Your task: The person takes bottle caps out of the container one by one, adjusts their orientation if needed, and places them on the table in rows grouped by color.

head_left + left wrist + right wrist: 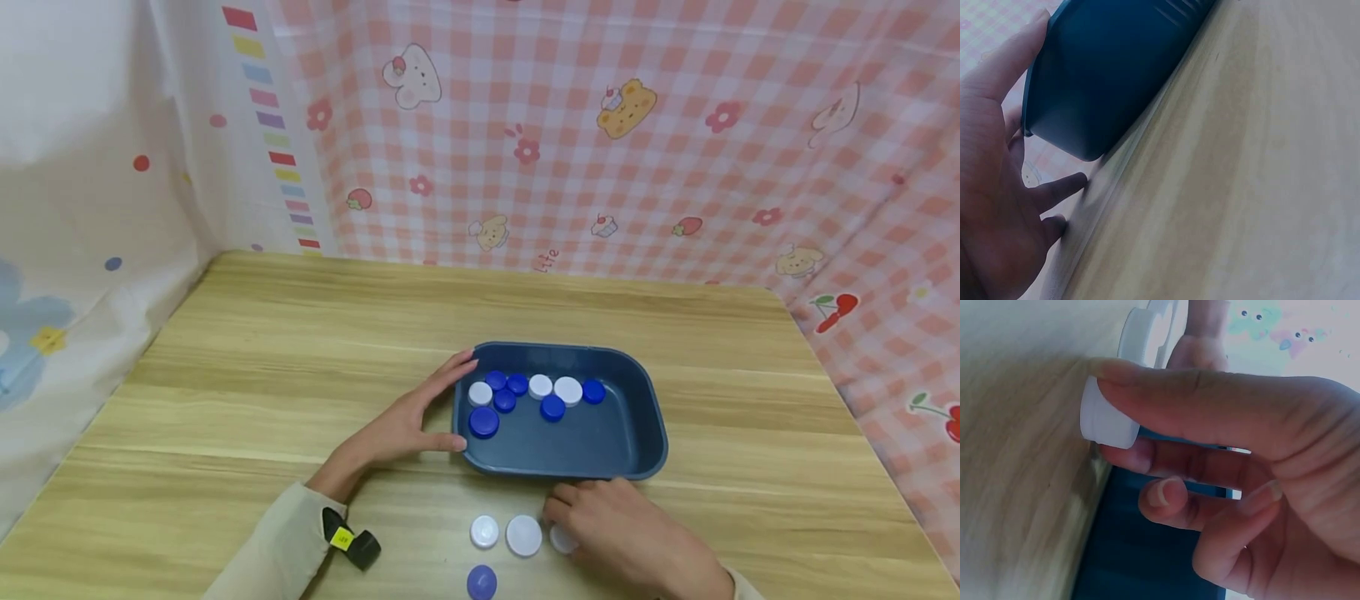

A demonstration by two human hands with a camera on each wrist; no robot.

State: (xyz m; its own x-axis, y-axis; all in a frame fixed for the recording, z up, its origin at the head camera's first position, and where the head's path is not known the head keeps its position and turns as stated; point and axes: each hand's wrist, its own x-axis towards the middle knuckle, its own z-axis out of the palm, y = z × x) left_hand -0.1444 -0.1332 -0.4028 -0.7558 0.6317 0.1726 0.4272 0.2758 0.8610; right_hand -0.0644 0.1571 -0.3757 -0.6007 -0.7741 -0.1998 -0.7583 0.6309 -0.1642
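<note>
My left hand (408,421) spans the left end of a dark blue plastic tray (652,408), its fingers and thumb spread and touching the rim at two corners. In the left wrist view, a fingertip lies against the tray's rim (1036,81), while lower fingers are near the tabletop. In front of the tray, my right hand (622,529) pinches a white bottle cap (1107,415) between thumb and forefinger, at the table. Two white caps (484,532) lie left of that hand, with a blue cap (482,582) below. Several blue caps (483,422) and white caps (567,391) sit inside the tray.
A wood-grain table (300,333) carries everything. Patterned cloth (480,158) hangs along its back and sides. A black strap with a yellow label (342,537) is on the left sleeve (273,546).
</note>
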